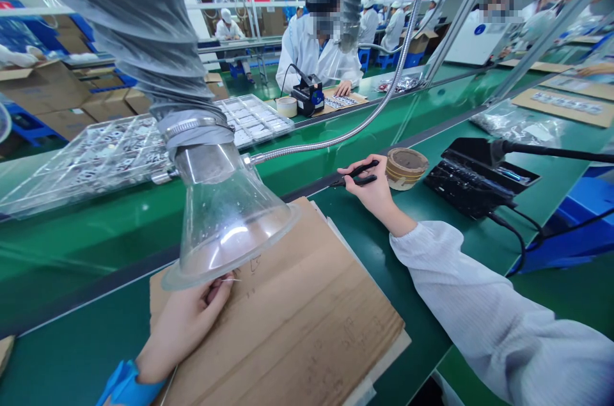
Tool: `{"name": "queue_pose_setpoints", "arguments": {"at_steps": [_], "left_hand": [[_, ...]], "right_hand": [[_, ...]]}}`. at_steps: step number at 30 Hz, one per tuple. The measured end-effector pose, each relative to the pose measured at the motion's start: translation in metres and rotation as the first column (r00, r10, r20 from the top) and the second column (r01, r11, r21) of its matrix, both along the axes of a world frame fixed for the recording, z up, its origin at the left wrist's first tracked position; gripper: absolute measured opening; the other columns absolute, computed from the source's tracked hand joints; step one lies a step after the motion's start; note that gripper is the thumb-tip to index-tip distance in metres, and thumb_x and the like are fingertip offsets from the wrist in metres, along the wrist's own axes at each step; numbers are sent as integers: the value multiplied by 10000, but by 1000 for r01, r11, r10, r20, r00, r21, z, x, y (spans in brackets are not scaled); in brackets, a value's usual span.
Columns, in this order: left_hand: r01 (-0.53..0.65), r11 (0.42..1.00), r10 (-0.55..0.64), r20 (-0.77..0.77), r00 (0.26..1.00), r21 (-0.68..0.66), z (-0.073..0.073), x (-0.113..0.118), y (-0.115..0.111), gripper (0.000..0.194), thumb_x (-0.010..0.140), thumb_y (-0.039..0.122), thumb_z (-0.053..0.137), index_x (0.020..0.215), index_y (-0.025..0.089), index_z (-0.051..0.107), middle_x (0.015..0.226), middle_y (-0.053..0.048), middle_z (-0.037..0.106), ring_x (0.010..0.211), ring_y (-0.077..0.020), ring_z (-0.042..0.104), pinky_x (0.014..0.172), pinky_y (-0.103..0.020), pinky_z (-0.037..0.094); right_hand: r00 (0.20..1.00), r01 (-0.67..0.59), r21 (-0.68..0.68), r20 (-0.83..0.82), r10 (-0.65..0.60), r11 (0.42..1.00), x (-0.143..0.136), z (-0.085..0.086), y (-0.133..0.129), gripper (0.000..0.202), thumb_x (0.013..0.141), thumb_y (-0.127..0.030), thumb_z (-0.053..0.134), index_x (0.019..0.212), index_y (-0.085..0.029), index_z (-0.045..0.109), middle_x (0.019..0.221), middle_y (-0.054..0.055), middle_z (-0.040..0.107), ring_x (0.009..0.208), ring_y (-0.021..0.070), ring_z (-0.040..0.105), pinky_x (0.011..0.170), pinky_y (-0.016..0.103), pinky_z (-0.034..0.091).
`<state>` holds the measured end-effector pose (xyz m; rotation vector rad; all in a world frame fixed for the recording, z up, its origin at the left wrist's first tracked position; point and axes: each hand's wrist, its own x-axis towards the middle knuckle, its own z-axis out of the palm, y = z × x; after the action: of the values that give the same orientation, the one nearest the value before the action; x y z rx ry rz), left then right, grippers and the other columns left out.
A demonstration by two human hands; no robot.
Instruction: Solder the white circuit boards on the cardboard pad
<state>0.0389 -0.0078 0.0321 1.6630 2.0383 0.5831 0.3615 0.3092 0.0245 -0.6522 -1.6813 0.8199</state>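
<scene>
My right hand (371,192) reaches across the green table and grips a pair of black tweezers (359,174) just left of a brown tape roll (405,167). My left hand (185,323) lies on a brown cardboard sheet (307,323), fingers pinched on a thin silvery wire (230,279) right under the rim of a clear plastic fume hood (225,220). The hood hangs from a grey ribbed duct (144,29).
A black soldering station (472,179) with cables sits right of the tape roll. Clear trays of small parts (119,150) lie on the green conveyor behind. A flexible metal hose (364,118) arcs overhead. A person in a white coat (316,48) works opposite; a blue bin (580,227) stands at right.
</scene>
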Motion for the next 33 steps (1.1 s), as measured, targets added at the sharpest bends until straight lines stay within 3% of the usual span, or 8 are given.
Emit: {"name": "queue_pose_setpoints", "arguments": {"at_steps": [9,16,26,33], "left_hand": [[-17,1000,17,18,1000,0,5,4,2,543,1011,694,425,960,214,672,784,-26,662,735,-213,614,676,-313,451],[5,1000,-5,7,1000,-10,-2,-1,1,505,1038,653,428,995,216,676,834,-31,680,786,-212,631,712,-311,470],[-10,996,9,4,1000,90,7,6,4,441,1013,608,507,922,219,695,752,-25,666,698,-199,623,627,-271,490],[-24,999,24,0,1000,24,4,5,3,532,1009,679,430,957,216,688,794,-33,682,731,-212,643,645,-292,472]], "right_hand": [[999,3,-33,-33,-4,999,-4,-2,2,558,849,-382,783,1102,-293,293,957,-28,664,1026,233,788,936,442,653],[996,-64,-71,-71,59,995,-11,5,14,613,808,-440,804,1053,-300,260,882,-76,632,924,184,776,1067,518,606],[988,-153,-88,9,154,984,-7,13,14,614,797,-409,812,1065,-301,270,929,-55,647,888,199,776,947,512,655],[992,-127,-81,12,128,989,-12,7,20,607,789,-405,809,1083,-303,288,899,-61,616,914,225,778,965,528,651]]}}
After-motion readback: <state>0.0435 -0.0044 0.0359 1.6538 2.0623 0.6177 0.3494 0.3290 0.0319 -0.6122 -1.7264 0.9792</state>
